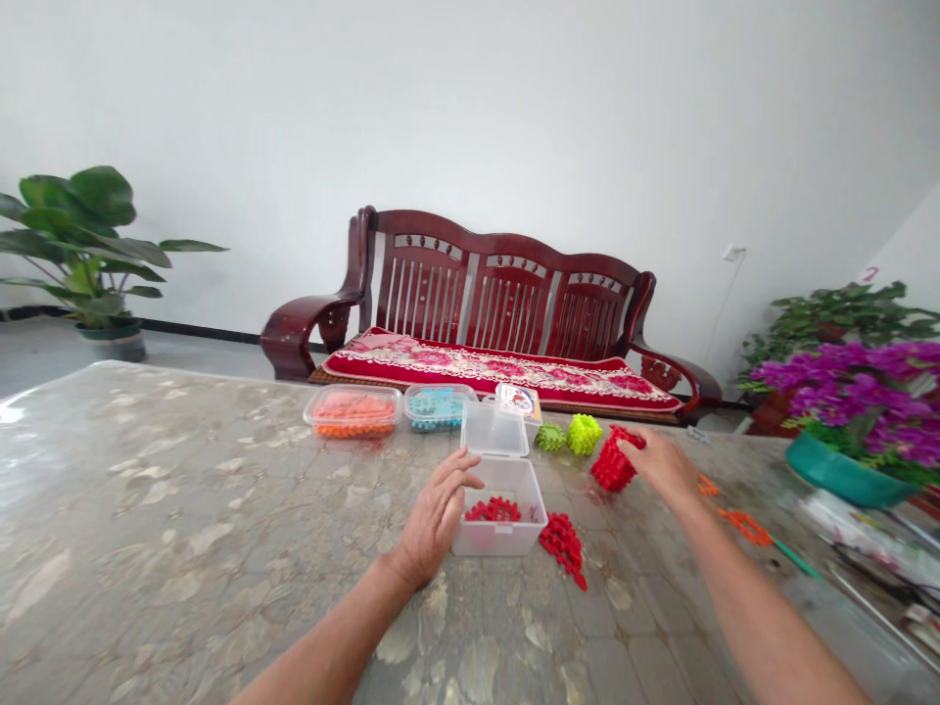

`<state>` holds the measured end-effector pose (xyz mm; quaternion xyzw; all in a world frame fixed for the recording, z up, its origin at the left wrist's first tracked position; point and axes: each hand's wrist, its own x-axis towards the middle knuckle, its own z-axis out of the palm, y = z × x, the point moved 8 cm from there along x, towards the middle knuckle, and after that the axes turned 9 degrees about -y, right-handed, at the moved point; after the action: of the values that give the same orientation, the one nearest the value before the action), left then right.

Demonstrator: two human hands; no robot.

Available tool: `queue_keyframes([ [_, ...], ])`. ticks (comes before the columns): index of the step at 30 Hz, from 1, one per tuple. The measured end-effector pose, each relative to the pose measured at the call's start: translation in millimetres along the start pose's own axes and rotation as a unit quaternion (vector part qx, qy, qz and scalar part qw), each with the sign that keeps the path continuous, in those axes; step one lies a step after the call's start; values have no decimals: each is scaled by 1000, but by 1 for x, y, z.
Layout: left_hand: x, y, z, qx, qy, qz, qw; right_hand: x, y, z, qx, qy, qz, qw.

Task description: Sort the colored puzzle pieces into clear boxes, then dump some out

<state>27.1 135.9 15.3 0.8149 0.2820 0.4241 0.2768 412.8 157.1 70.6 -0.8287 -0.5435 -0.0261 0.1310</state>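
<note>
Fingers of the right hand (663, 464) are clamped on the upper right of a red block (612, 468), its bulk left of and below them, over the worktop (279, 548). The left hand (436, 511) has its fingers slightly apart at a clear box's (499, 540) left rim.

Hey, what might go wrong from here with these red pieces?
The red block in the right hand could slip and bump the lime ball nearby. The left hand, at the open box's rim, might nudge it into the loose red piece alongside.
</note>
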Motion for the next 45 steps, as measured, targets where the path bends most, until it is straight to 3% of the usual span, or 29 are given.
queue_keyframes([
  [5, 0, 0, 0, 2, 0, 1, 1000, -7, -3, -9, 42, 30, 4, 999],
  [9, 0, 1, 0, 4, -2, 1, 1000, -29, -26, -12, 126, 31, -66, 989],
  [14, 0, 1, -1, 4, 6, 0, 1000, -67, -48, 32, 207, -43, -150, 966],
  [19, 1, 1, -1, 4, 9, 4, 1000, -87, -39, 82, 223, -100, -152, 958],
  [23, 0, 0, -1, 3, 8, 6, 1000, -85, -35, 95, 216, -139, -154, 954],
  [33, 0, 1, 0, 2, 8, 5, 1000, -85, -50, 87, 87, -142, -166, 972],
  [37, 0, 2, -1, -1, 11, 2, 1000, -86, -46, 77, 123, -102, -143, 977],
  [42, 0, 2, 0, -5, 5, 3, 1000, -84, -48, 44, 243, -26, -127, 961],
  [45, 0, 0, 1, -3, 1, 6, 1000, -85, -62, 35, 194, -30, -153, 968],
])
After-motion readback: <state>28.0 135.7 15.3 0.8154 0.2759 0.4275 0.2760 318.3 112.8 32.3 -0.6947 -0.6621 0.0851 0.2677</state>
